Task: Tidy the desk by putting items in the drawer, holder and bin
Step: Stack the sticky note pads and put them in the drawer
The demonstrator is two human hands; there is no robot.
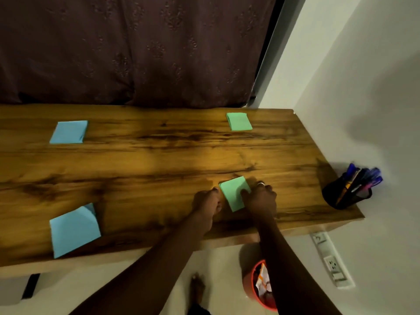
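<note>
Grips the near green notepad [234,193] with the right hand [261,197], thumb on top; curls the left hand [205,201] against its left edge, hold unclear. Lies near the desk's [159,167] front edge, pen holder [347,193] off right, bin [254,285] below.

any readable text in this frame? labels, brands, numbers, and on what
None legible.
Wrapper in the red bin: orange and white print, too blurred to read.
Pens in the black holder: any markings too small.
Wall socket strip: no readable marks.
Near green pad, far green pad, two blue pads: blank faces.
</note>
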